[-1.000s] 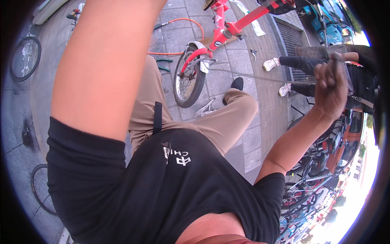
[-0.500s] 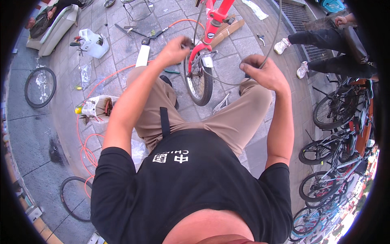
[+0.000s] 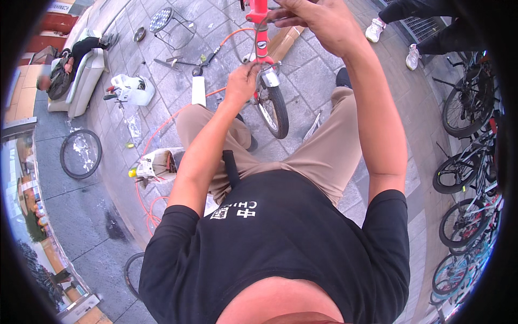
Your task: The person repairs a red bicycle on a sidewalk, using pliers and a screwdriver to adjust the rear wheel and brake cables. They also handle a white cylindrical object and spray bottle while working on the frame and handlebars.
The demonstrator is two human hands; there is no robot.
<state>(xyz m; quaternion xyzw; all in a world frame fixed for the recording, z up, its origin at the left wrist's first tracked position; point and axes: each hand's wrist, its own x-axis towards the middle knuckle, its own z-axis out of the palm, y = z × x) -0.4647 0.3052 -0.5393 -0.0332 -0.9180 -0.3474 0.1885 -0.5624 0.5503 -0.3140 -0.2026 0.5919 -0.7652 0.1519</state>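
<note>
bicycle (image 3: 261,32), red-framed and upright on the grey paving (image 3: 303,105), stands ahead of the person's body, its front wheel (image 3: 279,110) between the spread legs in tan trousers (image 3: 337,140). a silvery mudguard (image 3: 270,79) covers the top of that wheel. the left hand (image 3: 243,83) is at the fork, just beside the mudguard, fingers bunched together there; what they grip, if anything, i cannot tell. the right hand (image 3: 326,26) is raised near the upper part of the red frame, fingers stretched toward it and slightly apart; whether they touch the frame or hold anything is unclear. a dark cable (image 3: 256,35) curves down near the red tube.

behind the wheel lies a piece of brown cardboard (image 3: 287,43). to the left, an orange hose (image 3: 163,126) runs over the ground past a white flat piece (image 3: 198,90). farther left are a white container (image 3: 135,90) with tools in it, a loose tyre (image 3: 63,154) and a grey sofa (image 3: 93,86) with someone in dark clothes on it. a patterned stool (image 3: 160,20) stands at the upper left. at the upper right, someone else shows dark trousers and white shoes (image 3: 374,30); below them, parked bicycles (image 3: 458,175) line the right edge.
</note>
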